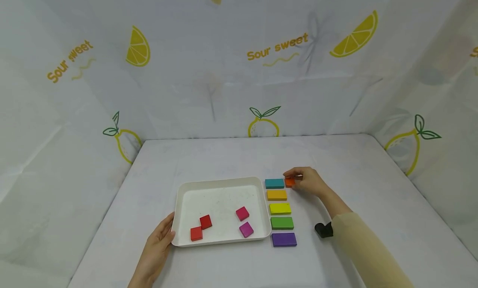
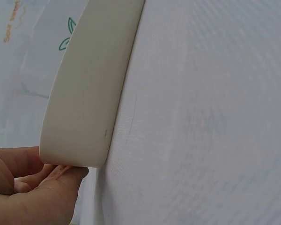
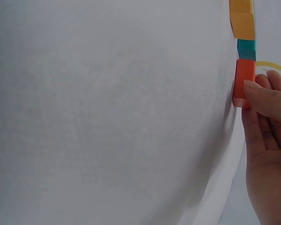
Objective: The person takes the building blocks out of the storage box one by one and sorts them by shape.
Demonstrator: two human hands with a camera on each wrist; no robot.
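Observation:
A white rectangular tray (image 1: pixel 220 182) lies on the table with two red blocks (image 1: pixel 196 233) at its left and a pink block (image 1: pixel 242 213) and a magenta block (image 1: pixel 246 229) at its right. My left hand (image 1: pixel 158 240) rests against the tray's left end near the front corner, thumb and fingers on the outer wall. To the right, my right hand (image 1: pixel 306 180) pinches a small orange-red block (image 1: pixel 289 183) between thumb and fingers. That block sits just off the right end of a teal block (image 1: pixel 274 184), close over the white cloth.
Below the teal block, a column of flat blocks runs beside the tray: orange (image 1: pixel 276 195), yellow (image 1: pixel 280 208), green (image 1: pixel 282 223) and purple (image 1: pixel 284 240). A black device (image 1: pixel 323 230) is at the right wrist. Lemon-printed cloth walls (image 1: pixel 209 93) enclose the table.

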